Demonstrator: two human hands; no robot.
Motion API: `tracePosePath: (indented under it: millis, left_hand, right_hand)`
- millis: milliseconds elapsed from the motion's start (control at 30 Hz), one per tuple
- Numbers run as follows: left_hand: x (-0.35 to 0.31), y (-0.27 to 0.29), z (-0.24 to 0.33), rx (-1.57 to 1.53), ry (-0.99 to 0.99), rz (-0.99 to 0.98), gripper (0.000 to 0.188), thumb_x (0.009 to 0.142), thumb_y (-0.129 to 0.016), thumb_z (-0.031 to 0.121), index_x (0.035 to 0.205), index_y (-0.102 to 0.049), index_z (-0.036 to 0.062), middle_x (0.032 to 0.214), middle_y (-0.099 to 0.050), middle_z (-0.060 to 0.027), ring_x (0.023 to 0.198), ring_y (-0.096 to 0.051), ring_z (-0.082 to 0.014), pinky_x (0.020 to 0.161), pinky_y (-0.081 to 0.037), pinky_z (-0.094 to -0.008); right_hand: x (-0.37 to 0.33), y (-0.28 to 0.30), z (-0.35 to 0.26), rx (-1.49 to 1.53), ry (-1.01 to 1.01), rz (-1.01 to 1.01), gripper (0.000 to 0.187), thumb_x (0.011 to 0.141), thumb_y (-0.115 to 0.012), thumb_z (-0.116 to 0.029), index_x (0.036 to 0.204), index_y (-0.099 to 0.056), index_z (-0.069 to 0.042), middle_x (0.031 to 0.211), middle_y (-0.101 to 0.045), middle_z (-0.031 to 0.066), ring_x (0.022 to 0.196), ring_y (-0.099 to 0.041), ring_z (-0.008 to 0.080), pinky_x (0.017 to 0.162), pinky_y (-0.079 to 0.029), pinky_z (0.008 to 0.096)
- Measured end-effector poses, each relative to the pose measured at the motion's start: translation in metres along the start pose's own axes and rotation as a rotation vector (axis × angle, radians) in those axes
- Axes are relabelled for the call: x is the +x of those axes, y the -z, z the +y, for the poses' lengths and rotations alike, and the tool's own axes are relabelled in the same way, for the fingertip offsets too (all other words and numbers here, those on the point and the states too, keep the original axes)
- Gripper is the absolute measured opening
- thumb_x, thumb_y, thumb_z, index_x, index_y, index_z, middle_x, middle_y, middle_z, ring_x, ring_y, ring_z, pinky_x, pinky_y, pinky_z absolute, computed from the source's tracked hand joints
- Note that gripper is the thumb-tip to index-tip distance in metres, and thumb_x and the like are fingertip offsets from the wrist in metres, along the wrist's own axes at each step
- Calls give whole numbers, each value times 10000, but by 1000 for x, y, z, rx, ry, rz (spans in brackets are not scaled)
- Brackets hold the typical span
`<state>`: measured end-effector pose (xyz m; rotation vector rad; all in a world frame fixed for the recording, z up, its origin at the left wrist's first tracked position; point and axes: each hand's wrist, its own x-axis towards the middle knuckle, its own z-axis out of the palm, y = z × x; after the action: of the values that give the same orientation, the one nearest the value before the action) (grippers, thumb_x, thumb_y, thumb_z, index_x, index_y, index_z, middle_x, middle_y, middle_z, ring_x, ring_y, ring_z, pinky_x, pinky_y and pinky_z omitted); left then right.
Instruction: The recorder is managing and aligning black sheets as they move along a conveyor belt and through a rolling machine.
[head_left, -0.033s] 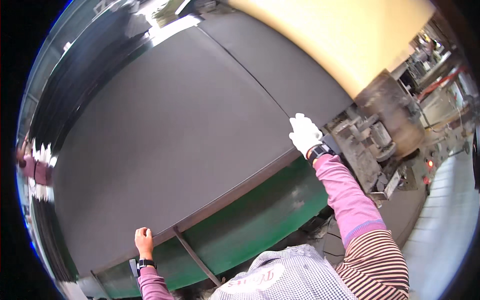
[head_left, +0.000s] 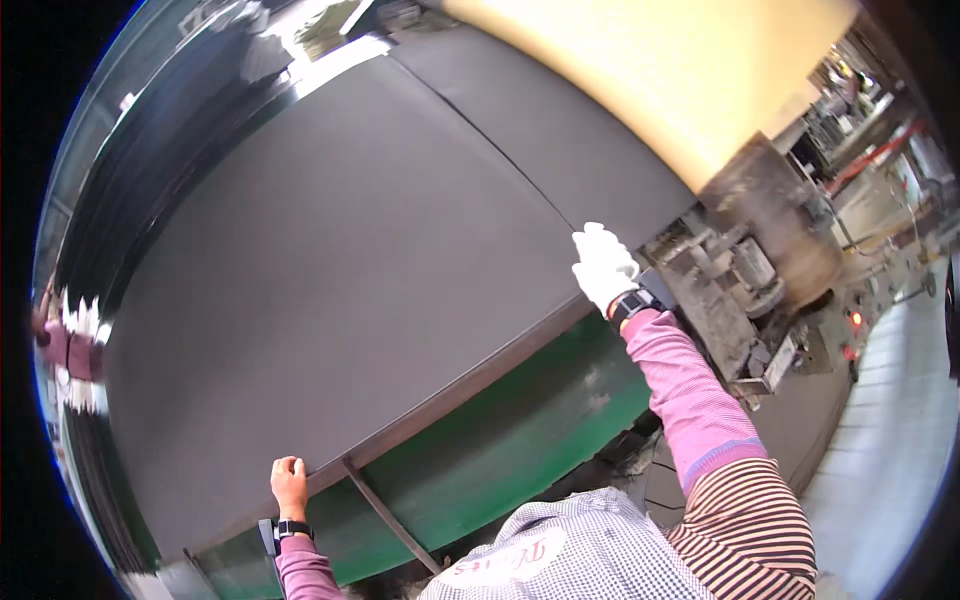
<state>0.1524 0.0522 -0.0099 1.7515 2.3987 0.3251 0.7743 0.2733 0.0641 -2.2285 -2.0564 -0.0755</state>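
Note:
A wide dark grey sheet (head_left: 360,250) spreads in front of me, with a thin dark seam running diagonally to its near right edge. My right hand (head_left: 603,265), in a white glove, lies on the sheet at the lower end of that seam. Its fingers are stretched out flat, holding nothing. At the sheet's near left edge is my left hand (head_left: 289,485), bare, its fingers curled together against the border. Whether it pinches the edge or only rests on it is hidden. Both wrists wear black bands.
Below the sheet's edge runs a green panel (head_left: 500,430) with a dark metal strut (head_left: 395,520). A big pale yellow roll (head_left: 660,70) stands at the far right, beside grimy machine parts (head_left: 750,265). Stacked dark sheets (head_left: 180,140) and another person (head_left: 75,350) are at the left.
The view has shifted very slightly, so the machine parts and roll sit a little further left. Both hands keep their places on the sheet.

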Motion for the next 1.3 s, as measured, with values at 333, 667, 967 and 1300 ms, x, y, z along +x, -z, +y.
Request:
tracePosePath:
  millis: [333, 667, 967, 1300]
  left_hand:
    - [3, -18, 159, -43, -380, -116, 356, 828, -617, 305, 963, -607, -24, 951, -554, -157, 933, -525, -328, 822, -434, -406]
    - [-2, -68, 294, -158, -411, -111, 554, 852, -568, 417, 1197, -530, -14, 1209, -515, -213, 1135, -466, -350, 951, -398, -403]
    - [5, -23, 146, 374, -128, 19, 405, 908, -464, 364, 1138, -535, 39, 1217, -502, -224, 1161, -455, -369, 947, -371, -494]
    - [3, -27, 227, -30, -117, -153, 638, 837, -490, 537, 1090, -600, -39, 1202, -519, -252, 1117, -497, -378, 913, -431, -469]
  right_hand:
    - [-227, 43, -34, 791, 249, -319, 278, 877, -533, -253, 1095, -597, -93, 1036, -619, 107, 956, -603, 272, 825, -493, 333]
    - [-312, 61, -18, 892, -19, -667, 339, 891, -510, -315, 1153, -595, -117, 1099, -634, 95, 1005, -609, 234, 881, -471, 308]
    - [-352, 36, 58, 455, -170, -775, 382, 871, -427, -376, 1075, -605, -107, 1019, -641, 155, 929, -608, 336, 826, -474, 415]
    - [-381, -110, 143, 79, -18, -1022, 315, 808, -466, -286, 864, -667, -51, 914, -641, 203, 885, -613, 354, 786, -484, 438]
